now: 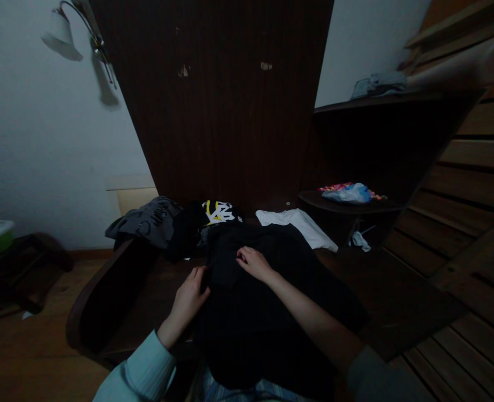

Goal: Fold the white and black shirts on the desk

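A black shirt (267,312), dark and hard to make out in detail, lies spread over the dark wooden surface and reaches down to my lap. At its left edge rests my left hand (190,293), thumb and fingers apart against the cloth. My right hand (255,263) is on the upper part of the shirt, its fingers curled onto the fabric beside what looks like a folded flap. The fingertips of both hands are partly lost in the dark cloth.
Behind the shirt lie a grey garment (157,220), a black garment with a white and yellow print (219,213) and a white cloth (297,226). A corner shelf (355,207) at right holds a plastic bag (349,194). A raised curved wooden side (87,301) stands at left.
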`<state>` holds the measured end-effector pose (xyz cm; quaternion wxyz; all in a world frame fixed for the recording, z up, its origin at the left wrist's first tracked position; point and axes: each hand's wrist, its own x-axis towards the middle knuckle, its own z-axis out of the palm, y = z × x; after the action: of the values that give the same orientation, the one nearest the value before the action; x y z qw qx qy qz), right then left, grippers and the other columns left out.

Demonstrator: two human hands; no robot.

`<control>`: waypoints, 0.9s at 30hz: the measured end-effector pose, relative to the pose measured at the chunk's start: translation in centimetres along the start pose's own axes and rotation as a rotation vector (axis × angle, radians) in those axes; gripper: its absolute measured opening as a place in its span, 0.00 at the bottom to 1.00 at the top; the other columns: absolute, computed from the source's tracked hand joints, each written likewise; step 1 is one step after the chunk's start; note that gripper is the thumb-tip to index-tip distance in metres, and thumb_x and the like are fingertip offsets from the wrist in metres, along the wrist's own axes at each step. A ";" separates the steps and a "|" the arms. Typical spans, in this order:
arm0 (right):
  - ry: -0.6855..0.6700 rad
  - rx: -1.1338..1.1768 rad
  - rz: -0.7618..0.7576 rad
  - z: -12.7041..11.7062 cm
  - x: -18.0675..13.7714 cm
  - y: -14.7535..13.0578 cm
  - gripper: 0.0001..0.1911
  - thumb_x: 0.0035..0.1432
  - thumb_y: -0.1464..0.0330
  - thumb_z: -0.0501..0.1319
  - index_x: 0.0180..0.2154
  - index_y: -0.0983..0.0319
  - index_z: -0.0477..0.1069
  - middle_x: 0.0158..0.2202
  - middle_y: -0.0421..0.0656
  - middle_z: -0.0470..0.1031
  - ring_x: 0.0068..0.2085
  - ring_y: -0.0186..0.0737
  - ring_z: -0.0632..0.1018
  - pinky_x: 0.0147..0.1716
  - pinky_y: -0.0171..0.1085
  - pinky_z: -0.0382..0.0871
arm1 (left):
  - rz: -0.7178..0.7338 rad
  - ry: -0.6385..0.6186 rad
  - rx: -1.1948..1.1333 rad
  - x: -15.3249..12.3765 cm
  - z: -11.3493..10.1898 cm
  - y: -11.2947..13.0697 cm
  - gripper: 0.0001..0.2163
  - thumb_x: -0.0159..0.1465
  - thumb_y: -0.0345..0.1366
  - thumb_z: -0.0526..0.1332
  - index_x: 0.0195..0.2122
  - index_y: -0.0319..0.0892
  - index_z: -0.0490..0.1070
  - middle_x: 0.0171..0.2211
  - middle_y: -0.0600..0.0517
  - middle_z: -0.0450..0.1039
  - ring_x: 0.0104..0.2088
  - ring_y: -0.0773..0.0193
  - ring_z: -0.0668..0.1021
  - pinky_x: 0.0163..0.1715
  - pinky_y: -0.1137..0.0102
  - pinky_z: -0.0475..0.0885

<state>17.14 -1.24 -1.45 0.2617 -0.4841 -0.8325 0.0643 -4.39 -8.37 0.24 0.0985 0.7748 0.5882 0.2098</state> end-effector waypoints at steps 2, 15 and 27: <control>0.010 -0.019 -0.022 0.1 0.0 0.1 0.04 0.54 0.70 0.55 0.34 0.61 0.66 0.30 0.39 0.66 0.33 0.34 0.68 0.31 0.31 0.60 | -0.015 0.011 0.026 -0.4 -0.3 0.2 0.18 0.53 0.27 0.51 0.46 0.43 0.58 0.45 0.48 0.63 0.45 0.61 0.69 0.42 0.69 0.66; 0.107 -0.047 0.018 0.3 0.0 0.1 0.04 0.54 0.68 0.55 0.32 0.61 0.65 0.32 0.42 0.66 0.36 0.36 0.67 0.31 0.33 0.61 | -0.016 -0.017 0.077 -0.4 -0.9 -1.5 0.07 0.54 0.25 0.50 0.31 0.42 0.61 0.35 0.50 0.62 0.36 0.63 0.70 0.35 0.71 0.66; 0.050 0.146 0.138 0.6 0.3 0.7 0.09 0.47 0.77 0.54 0.32 0.61 0.64 0.24 0.36 0.61 0.28 0.31 0.65 0.27 0.30 0.56 | -0.020 0.011 -0.030 -0.5 -0.6 -1.9 0.10 0.53 0.26 0.48 0.35 0.42 0.61 0.37 0.49 0.63 0.39 0.60 0.70 0.39 0.66 0.66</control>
<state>17.24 -0.53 -2.06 0.3118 -0.5213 -0.7836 0.1307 -6.38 -8.32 -0.10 0.1090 0.7659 0.5934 0.2221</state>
